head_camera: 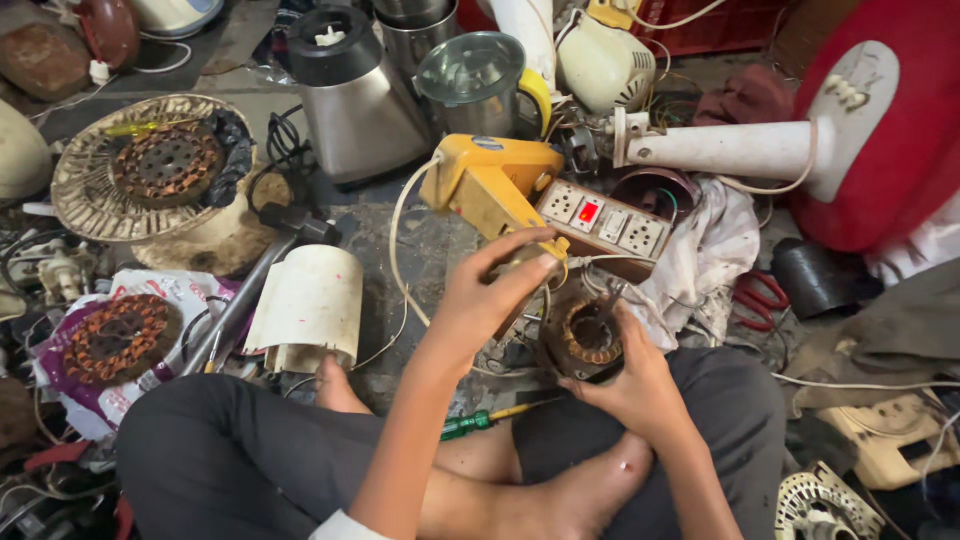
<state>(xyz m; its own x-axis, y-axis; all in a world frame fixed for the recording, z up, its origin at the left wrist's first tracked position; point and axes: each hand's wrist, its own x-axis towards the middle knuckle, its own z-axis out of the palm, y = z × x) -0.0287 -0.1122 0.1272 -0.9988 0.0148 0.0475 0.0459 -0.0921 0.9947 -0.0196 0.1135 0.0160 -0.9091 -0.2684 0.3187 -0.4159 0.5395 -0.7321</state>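
Both busy: left hand (490,290) grips yellow tool (490,185), tip hidden; right hand (640,385) cups stator (588,335).

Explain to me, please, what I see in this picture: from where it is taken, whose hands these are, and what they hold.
The picture comes from a camera worn on a person's head, looking down at their own lap and crossed legs on the floor. No machine is at work, only two bare hands. The left hand holds a yellow tool with a white cord. The right hand steadies a round motor winding with copper-coloured coils. Around them lie a power strip, a green-handled screwdriver, mixer jars, a curved white cover and other rusty windings.
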